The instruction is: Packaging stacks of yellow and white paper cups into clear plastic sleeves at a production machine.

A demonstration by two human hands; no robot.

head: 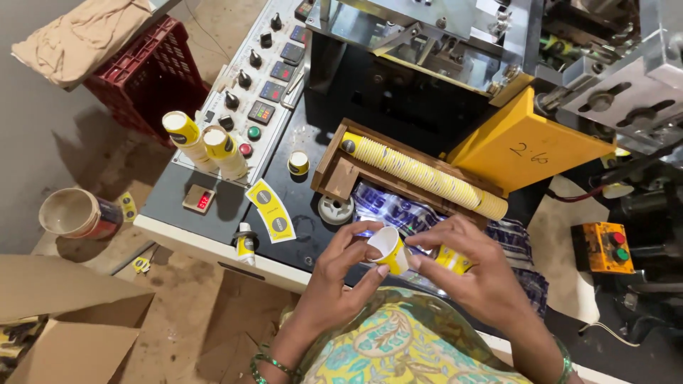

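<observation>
A small yellow paper cup [389, 249] with a white inside sits between the two hands, low in the middle of the view, tilted so its mouth faces up and to the left. The left hand [340, 274] closes around it from the left, thumb near the rim and fingertips under its base, so the cup is pinched in a light grip. The right hand [478, 274] comes in from the right with its fingers curled over a second yellow cup [453, 259], of which only part shows beneath the knuckles; its fingertips reach toward the first cup and seem to touch its side. Just beyond the hands lies a crinkled printed plastic wrapper [388, 206] on the dark bench [299, 213], and behind that a wooden tray [341, 174] holds a long stack of nested yellow cups [420, 174] lying on its side. To the left on the bench are a flat yellow cup blank [270, 210], a single small cup [298, 163] standing upright, a round white disc-shaped part [335, 209] and a small bottle [245, 244] at the edge. Two short stacks of cups [203, 142] stand on the control panel [267, 78] with its knobs and buttons. A yellow machine housing [523, 149] rises at the right. Both forearms reach forward from the bottom edge, wrists bent inward, green bangles [270, 364] on the left wrist.
</observation>
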